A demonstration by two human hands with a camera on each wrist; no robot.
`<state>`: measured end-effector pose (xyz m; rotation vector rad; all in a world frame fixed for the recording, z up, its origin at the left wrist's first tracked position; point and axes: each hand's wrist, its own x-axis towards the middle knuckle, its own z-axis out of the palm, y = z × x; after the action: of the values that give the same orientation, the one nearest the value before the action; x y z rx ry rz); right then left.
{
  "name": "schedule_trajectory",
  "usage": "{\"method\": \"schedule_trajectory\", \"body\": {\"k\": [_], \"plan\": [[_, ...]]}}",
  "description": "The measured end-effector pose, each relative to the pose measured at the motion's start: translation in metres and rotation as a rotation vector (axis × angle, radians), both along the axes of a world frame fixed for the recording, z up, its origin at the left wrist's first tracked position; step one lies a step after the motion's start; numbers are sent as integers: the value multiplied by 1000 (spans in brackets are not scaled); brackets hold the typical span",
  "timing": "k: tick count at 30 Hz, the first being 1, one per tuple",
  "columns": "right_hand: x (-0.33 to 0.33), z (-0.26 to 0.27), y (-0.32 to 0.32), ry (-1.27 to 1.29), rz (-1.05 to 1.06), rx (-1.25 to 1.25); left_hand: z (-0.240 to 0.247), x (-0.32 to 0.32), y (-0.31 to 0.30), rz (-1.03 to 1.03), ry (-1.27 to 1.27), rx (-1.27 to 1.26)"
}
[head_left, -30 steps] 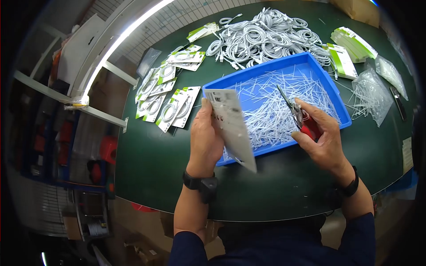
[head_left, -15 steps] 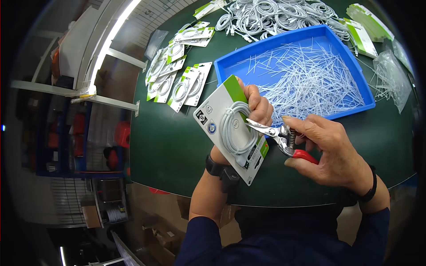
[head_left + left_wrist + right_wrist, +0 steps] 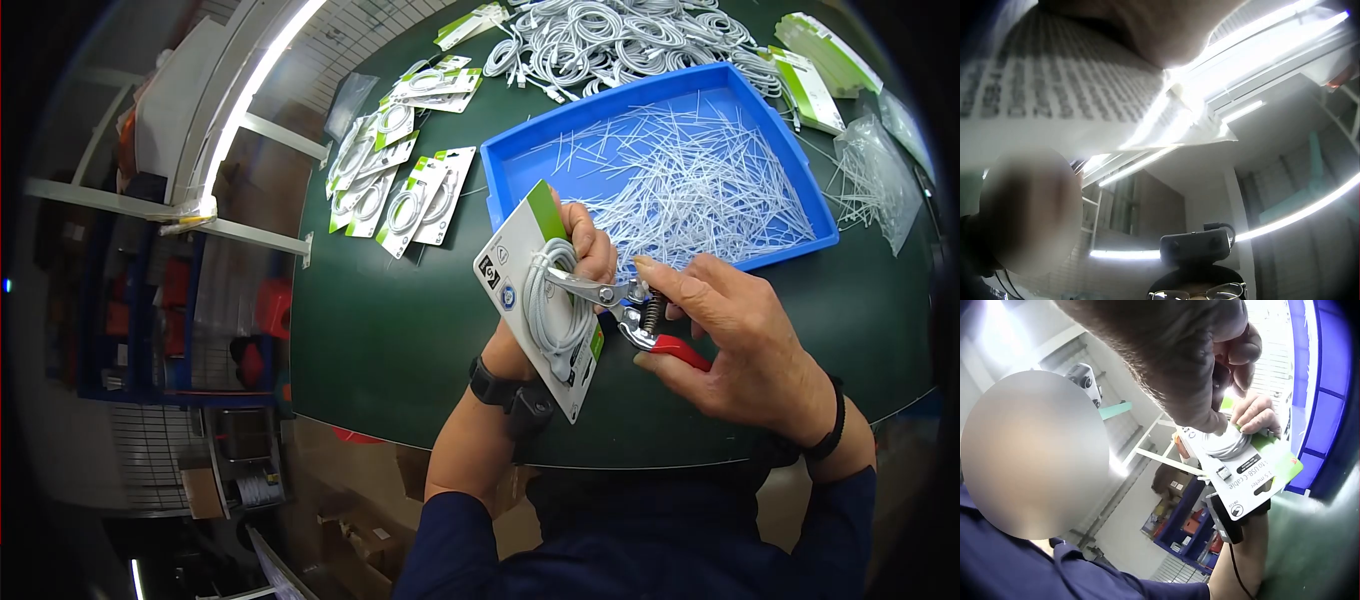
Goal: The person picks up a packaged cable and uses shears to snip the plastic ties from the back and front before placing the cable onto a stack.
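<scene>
My left hand (image 3: 592,248) holds a white and green packaging card (image 3: 515,245) from behind, tilted with its front toward my right hand. A coiled white USB cable (image 3: 538,305) is fastened on that front. With my right hand (image 3: 750,335) I grip red-handled pruning shears (image 3: 607,294), thumb and fingers around the handles. Their blade tips lie at the upper right part of the coil. The right wrist view shows the card (image 3: 1250,487) with "USB-C cable" print and the cable plug. In the left wrist view, the printed back of the card (image 3: 1054,87) appears close up.
Behind my hands a blue tray (image 3: 823,240) holds many thin white strips. A heap of coiled cables (image 3: 620,40) lies beyond it. Carded cables (image 3: 403,208) are spread at the left. Flat cards (image 3: 808,88) and a plastic bag with strips (image 3: 880,170) lie at the right.
The card has turned from its back to its front, showing the cable. The shears have come left from over the tray to the coil. Most recently the card shifted slightly right.
</scene>
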<state>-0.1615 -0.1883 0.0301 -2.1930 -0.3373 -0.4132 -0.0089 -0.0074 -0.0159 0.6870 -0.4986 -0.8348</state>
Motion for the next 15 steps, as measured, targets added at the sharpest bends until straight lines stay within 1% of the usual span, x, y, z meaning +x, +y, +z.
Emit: {"method": "schedule_trajectory", "body": {"k": [4, 7, 9, 10, 12, 13, 15], "plan": [[0, -1, -1, 17, 7, 8, 5, -8, -2, 34, 91, 43], [1, -5, -4, 20, 19, 8, -3, -5, -1, -8, 78, 4], [2, -7, -6, 38, 31, 35, -14, 6, 0, -148, 82, -81], [3, -6, -7, -5, 9, 42, -19, 10, 0, -216, 83, -127], [5, -3, -10, -91, -33, 48, -24, 9, 5, -138, 103, -111], [6, -3, -11, -81, -61, 83, -24, 6, 6, -102, 117, -105], [7, -3, -11, -52, -133, 150, -20, 3, 1, -83, 86, -8]]}}
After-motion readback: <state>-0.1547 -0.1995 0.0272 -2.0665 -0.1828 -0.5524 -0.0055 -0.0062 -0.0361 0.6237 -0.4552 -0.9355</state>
